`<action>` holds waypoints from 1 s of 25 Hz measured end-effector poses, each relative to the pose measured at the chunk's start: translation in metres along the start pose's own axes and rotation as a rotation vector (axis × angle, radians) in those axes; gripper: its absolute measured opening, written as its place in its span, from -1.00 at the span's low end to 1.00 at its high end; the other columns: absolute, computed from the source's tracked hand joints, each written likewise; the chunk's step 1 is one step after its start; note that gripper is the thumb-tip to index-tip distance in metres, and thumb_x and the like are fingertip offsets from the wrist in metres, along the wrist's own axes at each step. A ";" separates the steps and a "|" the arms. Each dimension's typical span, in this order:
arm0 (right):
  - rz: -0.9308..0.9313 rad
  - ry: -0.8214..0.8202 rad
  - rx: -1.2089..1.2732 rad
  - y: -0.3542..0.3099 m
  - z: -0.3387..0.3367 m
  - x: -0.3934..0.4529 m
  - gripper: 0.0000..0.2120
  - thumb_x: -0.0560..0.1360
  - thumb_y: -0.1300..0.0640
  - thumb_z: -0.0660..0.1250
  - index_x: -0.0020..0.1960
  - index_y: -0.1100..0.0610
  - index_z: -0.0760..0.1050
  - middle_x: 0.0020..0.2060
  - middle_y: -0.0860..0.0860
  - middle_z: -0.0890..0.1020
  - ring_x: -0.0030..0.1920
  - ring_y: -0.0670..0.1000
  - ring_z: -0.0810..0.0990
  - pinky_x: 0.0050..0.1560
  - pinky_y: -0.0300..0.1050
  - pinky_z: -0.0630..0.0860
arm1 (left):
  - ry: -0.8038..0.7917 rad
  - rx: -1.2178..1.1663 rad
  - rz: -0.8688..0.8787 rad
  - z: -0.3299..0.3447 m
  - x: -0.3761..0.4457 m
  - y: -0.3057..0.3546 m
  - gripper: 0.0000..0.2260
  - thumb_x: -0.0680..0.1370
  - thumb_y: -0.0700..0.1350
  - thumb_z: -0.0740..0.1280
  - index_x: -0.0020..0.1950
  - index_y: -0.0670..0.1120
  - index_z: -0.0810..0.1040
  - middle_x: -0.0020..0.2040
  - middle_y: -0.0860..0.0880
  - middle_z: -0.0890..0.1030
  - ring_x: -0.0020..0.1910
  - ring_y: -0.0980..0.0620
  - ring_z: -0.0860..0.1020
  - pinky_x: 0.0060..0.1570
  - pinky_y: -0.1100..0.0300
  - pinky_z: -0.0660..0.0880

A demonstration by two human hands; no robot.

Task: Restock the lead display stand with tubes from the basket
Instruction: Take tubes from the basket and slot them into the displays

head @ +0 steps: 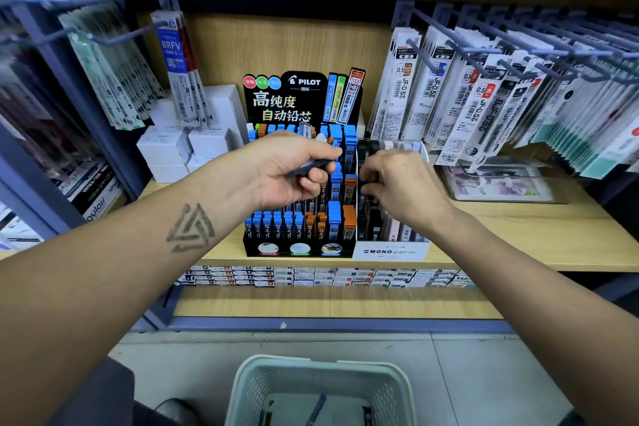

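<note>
Our left hand (287, 169) grips one dark tube (311, 166) | right hand (397, 183) fingers curled, hold unclear | one stand (301, 249) | one basket (321, 387)

The lead display stand (299, 235) is set on the wooden shelf (518, 245) at mid-frame; a second stand (390, 251) is placed touching it on the right; stacked boxes (183, 149) are found to its left; hanging refill packs (484, 93) fill the upper right; the basket (321, 391) is seen on the floor at the bottom centre, with tubes (316, 410) inside; the left hand (287, 169) is held before the lead display stand, the right hand (401, 183) over the second stand.
</note>
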State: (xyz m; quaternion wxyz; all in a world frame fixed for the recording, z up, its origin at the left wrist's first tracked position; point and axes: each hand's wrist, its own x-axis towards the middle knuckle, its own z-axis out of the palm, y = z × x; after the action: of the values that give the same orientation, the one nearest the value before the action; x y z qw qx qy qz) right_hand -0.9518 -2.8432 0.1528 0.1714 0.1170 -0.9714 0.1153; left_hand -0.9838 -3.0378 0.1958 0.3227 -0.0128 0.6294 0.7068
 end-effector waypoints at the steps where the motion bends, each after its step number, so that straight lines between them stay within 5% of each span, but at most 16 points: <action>1: 0.010 0.000 -0.015 0.000 -0.004 0.000 -0.91 0.50 0.17 0.47 -0.02 0.04 0.67 -0.11 -0.04 0.70 -0.06 0.06 0.64 -0.03 -0.06 0.57 | 0.003 -0.001 -0.002 0.000 0.000 -0.001 -0.88 0.61 -0.23 0.34 -0.11 -0.13 0.46 -0.34 -0.05 0.50 -0.54 0.16 0.32 -0.61 0.37 0.22; 4: 0.105 0.046 0.140 0.005 -0.017 0.003 -0.88 0.52 0.21 0.42 -0.03 0.03 0.68 -0.19 -0.07 0.71 -0.17 -0.07 0.64 -0.02 -0.10 0.60 | 0.009 0.016 0.002 0.001 -0.004 -0.003 -0.93 0.59 -0.22 0.37 0.03 -0.18 0.50 -0.30 -0.09 0.58 -0.53 0.14 0.36 -0.60 0.35 0.27; 8: 0.297 -0.072 0.982 -0.010 -0.027 0.001 -0.79 0.46 0.22 0.51 0.09 0.17 0.65 -0.16 0.06 0.72 -0.17 -0.07 0.65 -0.12 -0.21 0.58 | 0.037 0.037 0.032 0.005 -0.003 -0.012 -0.57 0.59 -0.23 0.38 0.40 -0.33 0.37 -0.20 -0.24 0.67 -0.53 0.11 0.41 -0.60 0.33 0.30; 10: 0.353 -0.131 1.163 -0.020 -0.021 -0.003 -0.72 0.40 0.26 0.53 0.11 0.22 0.63 -0.17 0.11 0.72 -0.19 0.00 0.67 -0.14 -0.18 0.58 | 0.043 0.054 0.049 0.008 -0.003 -0.015 -0.53 0.58 -0.23 0.39 0.42 -0.36 0.33 -0.20 -0.29 0.67 -0.55 0.10 0.43 -0.61 0.32 0.30; 15: 0.448 -0.089 1.335 -0.023 -0.021 0.001 -0.80 0.29 0.33 0.55 -0.09 0.22 0.68 -0.23 0.16 0.69 -0.23 0.03 0.64 -0.19 -0.18 0.57 | 0.006 0.034 0.035 0.006 -0.006 -0.013 -0.72 0.63 -0.21 0.31 0.27 -0.36 0.46 -0.20 -0.28 0.66 -0.53 0.11 0.43 -0.60 0.35 0.32; 20: 0.493 -0.067 1.441 -0.009 -0.032 0.005 -0.82 0.42 0.45 0.42 0.02 0.34 0.63 -0.26 0.17 0.68 -0.26 0.03 0.68 -0.20 -0.22 0.62 | -0.002 -0.009 0.012 -0.009 -0.011 -0.005 -0.93 0.61 -0.23 0.33 -0.04 -0.23 0.52 -0.28 -0.16 0.60 -0.55 0.15 0.37 -0.62 0.37 0.27; 25: 0.520 -0.107 1.546 -0.016 -0.032 0.009 -0.81 0.43 0.47 0.41 0.03 0.36 0.63 -0.18 0.23 0.70 -0.16 0.10 0.72 -0.11 -0.19 0.66 | 0.060 0.080 0.140 -0.018 -0.013 -0.005 -0.90 0.54 -0.31 0.40 -0.12 -0.19 0.51 -0.25 -0.19 0.59 -0.56 0.14 0.36 -0.61 0.36 0.24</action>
State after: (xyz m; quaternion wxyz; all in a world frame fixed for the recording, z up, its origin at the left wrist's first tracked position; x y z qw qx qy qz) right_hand -0.9465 -2.8515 0.1881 -0.0366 -0.0213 -0.6205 0.7831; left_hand -0.9778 -3.0598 0.1929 0.2540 0.0231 0.6659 0.7011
